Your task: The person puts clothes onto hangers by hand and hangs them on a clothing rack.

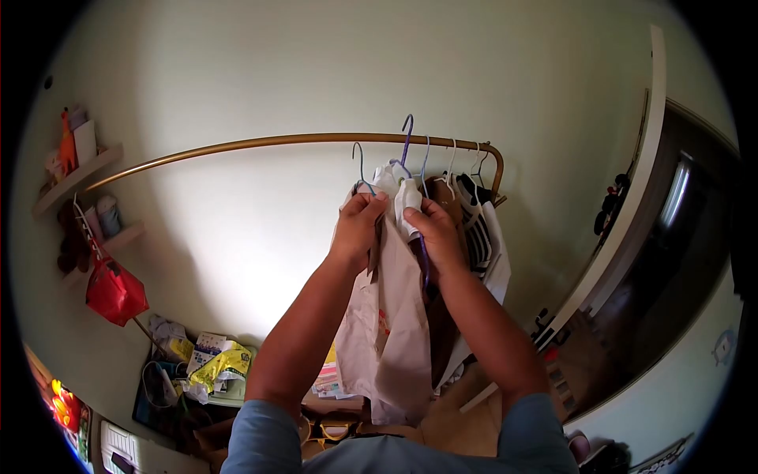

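A beige garment (pixel 387 316), perhaps a jacket or shirt, hangs down in front of me below the rail. My left hand (pixel 359 225) is closed, pinching its upper edge beside a thin blue-grey hanger (pixel 360 162). The fingers of my right hand (pixel 437 233) are closed on the white cloth at the collar (pixel 408 204). Between the hands rises the hook of a purple hanger (pixel 407 130), and a purple length of it shows below my right hand. Whether that hook rests on the rail, I cannot tell.
A bronze clothes rail (pixel 292 140) spans the wall, with a striped garment (pixel 477 233) and several others on hangers at its right end. A red bag (pixel 116 291) hangs at the left. Wall shelves (pixel 83 178) are beyond it; a doorway (pixel 655 261) stands right.
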Available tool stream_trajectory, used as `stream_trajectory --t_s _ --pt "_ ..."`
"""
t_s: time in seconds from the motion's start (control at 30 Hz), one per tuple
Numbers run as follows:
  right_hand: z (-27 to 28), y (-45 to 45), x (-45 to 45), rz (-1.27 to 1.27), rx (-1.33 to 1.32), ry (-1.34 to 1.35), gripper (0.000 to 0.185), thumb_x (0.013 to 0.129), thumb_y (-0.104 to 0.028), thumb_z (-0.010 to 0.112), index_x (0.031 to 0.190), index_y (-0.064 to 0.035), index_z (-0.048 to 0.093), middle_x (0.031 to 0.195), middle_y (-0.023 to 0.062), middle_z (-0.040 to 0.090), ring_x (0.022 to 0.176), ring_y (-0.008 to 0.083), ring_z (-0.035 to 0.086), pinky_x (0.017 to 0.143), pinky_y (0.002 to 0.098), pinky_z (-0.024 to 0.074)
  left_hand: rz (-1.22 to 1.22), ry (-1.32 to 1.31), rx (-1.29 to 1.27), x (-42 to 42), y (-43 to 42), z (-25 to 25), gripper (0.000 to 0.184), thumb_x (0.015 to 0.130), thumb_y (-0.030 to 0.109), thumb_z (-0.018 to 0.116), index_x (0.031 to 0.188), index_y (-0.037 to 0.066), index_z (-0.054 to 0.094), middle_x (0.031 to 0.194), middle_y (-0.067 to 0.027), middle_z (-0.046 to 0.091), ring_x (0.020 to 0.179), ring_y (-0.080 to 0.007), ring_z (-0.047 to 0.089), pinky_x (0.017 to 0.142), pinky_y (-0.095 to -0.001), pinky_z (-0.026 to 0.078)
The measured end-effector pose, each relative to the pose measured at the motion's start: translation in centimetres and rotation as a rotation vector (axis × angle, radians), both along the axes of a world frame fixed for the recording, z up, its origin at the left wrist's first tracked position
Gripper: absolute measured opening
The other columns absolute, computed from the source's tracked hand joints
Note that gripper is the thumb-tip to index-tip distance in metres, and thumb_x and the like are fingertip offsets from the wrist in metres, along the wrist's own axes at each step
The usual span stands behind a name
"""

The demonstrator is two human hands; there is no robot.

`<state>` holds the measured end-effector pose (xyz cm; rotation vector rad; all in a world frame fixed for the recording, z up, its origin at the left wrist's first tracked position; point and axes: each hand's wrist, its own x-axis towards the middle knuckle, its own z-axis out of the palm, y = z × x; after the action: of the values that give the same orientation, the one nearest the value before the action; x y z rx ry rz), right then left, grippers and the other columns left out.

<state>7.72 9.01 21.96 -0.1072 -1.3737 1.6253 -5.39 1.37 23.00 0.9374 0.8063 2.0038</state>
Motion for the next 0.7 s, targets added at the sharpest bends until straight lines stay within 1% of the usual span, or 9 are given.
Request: stream_trajectory --t_s 0.1,0.13,0.23,0.27,0.37,0.47,0.57,0.7 --pt "1.3 -0.1 1.1 -0.008 -0.002 -0.037 0.032 0.091 -0.014 0.07 0.119 -0.0003 0.064 0.107 0.0054 0.07 0.092 0.0137 0.065 0.088 0.0294 0.0505 0.026 0.05 0.006 -0.4 0.4 0.2 0.017 0.101 0.022 0.065 0.093 0.007 0.06 0.086 0.0011 0.061 0.077 -0.0082 0.053 0.073 -0.0244 0.045" --pt "1.1 0.8 0.9 0.005 -0.001 -0.016 0.031 0.091 -0.015 0.071 0.118 -0.0008 0.065 0.104 0.0045 0.069 0.087 0.0125 0.064 0.079 0.0281 0.0518 0.04 0.067 0.013 -0.5 0.6 0.3 0.017 0.101 0.021 0.064 0.093 0.007 0.061 0.086 0.0013 0.06 0.077 -0.0079 0.052 0.073 -0.0243 0.044" --pt "1.9 2.4 1.3 -0.119 0.039 -0.146 0.031 0.09 -0.015 0.071 0.117 -0.0018 0.065 0.1 0.0024 0.068 0.082 0.0103 0.062 0.067 0.0259 0.0499 0.027 0.138 0.006 -1.6 1.2 0.7 0.015 0.102 0.021 0.062 0.103 0.006 0.061 0.095 -0.0028 0.065 0.086 -0.0123 0.059 0.08 -0.0281 0.049" --pt "1.9 2.8 1.2 -0.111 -0.001 -0.131 0.028 0.09 -0.015 0.071 0.115 -0.0031 0.066 0.095 0.0004 0.066 0.073 0.0089 0.058 0.057 0.0251 0.0452 0.033 0.117 0.021 -1.7 1.3 0.9 0.017 0.102 0.023 0.061 0.104 0.007 0.061 0.096 -0.0025 0.064 0.085 -0.0125 0.057 0.078 -0.0287 0.048" --pt "1.4 3.8 1.3 -0.138 -0.001 -0.262 0.026 0.091 -0.016 0.07 0.113 -0.004 0.066 0.092 -0.0006 0.064 0.067 0.0087 0.055 0.055 0.0255 0.0436 0.038 0.025 -0.042 -0.5 -0.1 3.1 0.019 0.103 0.026 0.06 0.105 0.008 0.061 0.096 -0.0021 0.064 0.084 -0.0127 0.057 0.077 -0.0286 0.048" --pt "0.1 4.0 1.0 -0.128 -0.025 -0.292 0.024 0.092 -0.016 0.069 0.112 -0.0041 0.065 0.09 -0.001 0.062 0.063 0.0089 0.052 0.052 0.026 0.0416 0.019 0.063 -0.059 -0.6 0.2 3.5 0.02 0.103 0.028 0.06 0.105 0.009 0.061 0.095 -0.002 0.064 0.083 -0.0123 0.057 0.076 -0.029 0.048" --pt "-0.4 4.5 1.0 -0.116 0.003 -0.282 0.023 0.092 -0.014 0.068 0.113 -0.004 0.064 0.089 -0.0008 0.062 0.063 0.0089 0.052 0.052 0.0262 0.0411 -0.004 0.078 -0.035 -0.9 1.0 3.0 0.021 0.104 0.029 0.059 0.104 0.008 0.06 0.095 -0.0023 0.064 0.083 -0.0123 0.058 0.077 -0.0295 0.049" --pt "0.0 4.3 1.3 -0.106 0.034 -0.349 0.025 0.095 -0.014 0.066 0.118 -0.0059 0.063 0.098 -0.0008 0.066 0.074 0.0091 0.058 0.058 0.0245 0.0444 -0.049 0.082 -0.001 -1.4 2.5 1.9 0.021 0.105 0.027 0.057 0.103 0.006 0.06 0.093 -0.0042 0.066 0.085 -0.0135 0.062 0.079 -0.0305 0.052"
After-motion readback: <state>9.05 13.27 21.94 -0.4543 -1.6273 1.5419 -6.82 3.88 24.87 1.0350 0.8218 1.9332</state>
